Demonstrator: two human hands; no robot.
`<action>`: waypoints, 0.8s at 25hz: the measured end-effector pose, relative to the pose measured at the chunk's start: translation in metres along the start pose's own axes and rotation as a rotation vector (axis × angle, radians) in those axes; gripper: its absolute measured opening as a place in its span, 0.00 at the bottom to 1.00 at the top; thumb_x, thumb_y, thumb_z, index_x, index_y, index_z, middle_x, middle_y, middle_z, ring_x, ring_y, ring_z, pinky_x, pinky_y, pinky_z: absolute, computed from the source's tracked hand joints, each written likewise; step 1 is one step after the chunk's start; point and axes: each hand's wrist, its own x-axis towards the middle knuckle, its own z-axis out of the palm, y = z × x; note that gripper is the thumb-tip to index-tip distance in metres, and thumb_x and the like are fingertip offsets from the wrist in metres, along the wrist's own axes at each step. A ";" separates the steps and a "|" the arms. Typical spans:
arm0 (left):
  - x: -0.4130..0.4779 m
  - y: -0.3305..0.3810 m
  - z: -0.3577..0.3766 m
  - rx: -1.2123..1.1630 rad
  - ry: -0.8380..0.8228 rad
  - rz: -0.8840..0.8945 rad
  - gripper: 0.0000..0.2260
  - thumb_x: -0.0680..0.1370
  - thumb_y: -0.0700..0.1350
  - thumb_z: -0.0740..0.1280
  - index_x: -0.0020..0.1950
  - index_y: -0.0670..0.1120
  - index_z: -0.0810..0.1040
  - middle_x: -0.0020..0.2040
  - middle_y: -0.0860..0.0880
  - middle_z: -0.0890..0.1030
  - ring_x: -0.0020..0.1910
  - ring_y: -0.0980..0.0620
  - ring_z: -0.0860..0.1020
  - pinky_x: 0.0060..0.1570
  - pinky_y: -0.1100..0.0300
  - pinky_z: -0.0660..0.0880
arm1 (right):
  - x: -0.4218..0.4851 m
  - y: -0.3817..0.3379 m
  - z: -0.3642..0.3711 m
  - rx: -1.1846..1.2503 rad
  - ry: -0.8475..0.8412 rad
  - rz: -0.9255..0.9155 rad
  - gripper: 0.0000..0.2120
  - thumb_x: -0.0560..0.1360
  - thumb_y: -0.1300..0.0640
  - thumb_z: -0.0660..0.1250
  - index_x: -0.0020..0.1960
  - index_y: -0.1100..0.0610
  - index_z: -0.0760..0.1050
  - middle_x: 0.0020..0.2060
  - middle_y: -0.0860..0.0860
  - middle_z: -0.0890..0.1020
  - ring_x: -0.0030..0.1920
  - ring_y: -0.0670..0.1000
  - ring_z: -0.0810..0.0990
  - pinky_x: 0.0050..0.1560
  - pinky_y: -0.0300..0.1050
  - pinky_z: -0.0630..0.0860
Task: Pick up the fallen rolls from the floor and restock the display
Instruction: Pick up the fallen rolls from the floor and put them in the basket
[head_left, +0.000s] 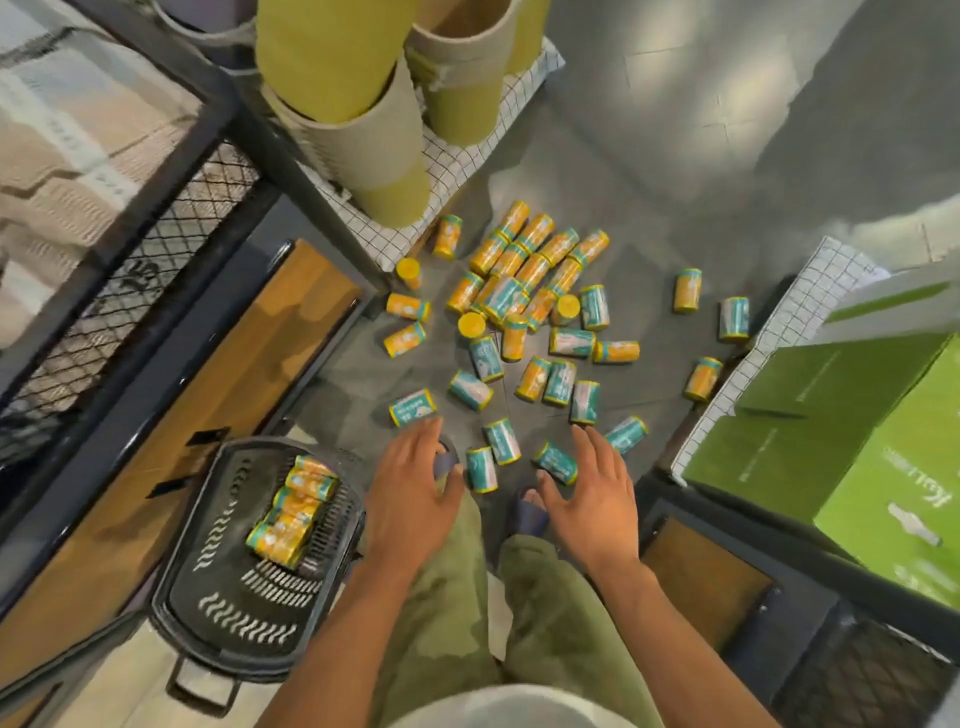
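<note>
- Dozens of small rolls (524, 280) scattered over the grey floor (675, 156), orange-yellow and teal, most on their sides, a few on end with yellow tops up.
- Thickest in a heap near the middle, just in front of a checked cloth (522, 83). Looser strays out to the right and down towards the hands.
- Left hand (410, 483) released, fingers straight and spread, palm down, grasping nothing. Low above a dark slipper (447, 460), fingertips just short of a teal roll (413, 408).
- Right hand (597, 493) released as well, fingers spread, nothing in it. Thumb just beside another teal roll (556, 462) lying on its side.
- Between the 2 hands, a pair of teal rolls (481, 469), close together on the floor and touched by neither hand.
- Black plastic basket (234, 597) on the floor just left of the left hand, with slotted walls and a handle at its near end.
- Inside the basket, several stacked rolls (291, 512), orange-yellow with teal ends, lined up along 1 side.
- Olive trousers (545, 623) under both forearms, knees bent towards the rolls.
- Tall tubes (363, 145) at the top, beige and yellow-green, upright on the checked cloth.
- Green boxes (831, 395) at the right, on a second piece of checked fabric, well apart from the heap.
- Dark metal mesh shelf (156, 244) at the left, a wooden panel below it, the basket just beside its base.
</note>
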 end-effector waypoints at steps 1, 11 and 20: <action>0.022 -0.015 0.006 0.004 -0.009 -0.007 0.28 0.75 0.50 0.68 0.74 0.43 0.72 0.68 0.44 0.77 0.67 0.44 0.73 0.66 0.52 0.68 | 0.017 -0.001 0.011 0.013 0.017 0.027 0.35 0.78 0.41 0.68 0.79 0.56 0.64 0.76 0.55 0.69 0.77 0.57 0.65 0.75 0.57 0.66; 0.315 -0.277 0.248 0.189 -0.125 -0.112 0.27 0.73 0.54 0.69 0.69 0.42 0.74 0.63 0.38 0.77 0.61 0.35 0.75 0.60 0.43 0.73 | 0.314 0.095 0.311 0.281 -0.105 0.383 0.35 0.75 0.41 0.70 0.74 0.61 0.69 0.67 0.63 0.76 0.69 0.64 0.72 0.69 0.57 0.70; 0.475 -0.466 0.434 0.265 -0.184 -0.219 0.43 0.72 0.53 0.78 0.81 0.45 0.60 0.78 0.40 0.65 0.76 0.38 0.64 0.75 0.46 0.62 | 0.442 0.208 0.528 0.220 0.053 0.706 0.34 0.76 0.40 0.71 0.65 0.67 0.69 0.60 0.68 0.79 0.61 0.69 0.79 0.57 0.59 0.75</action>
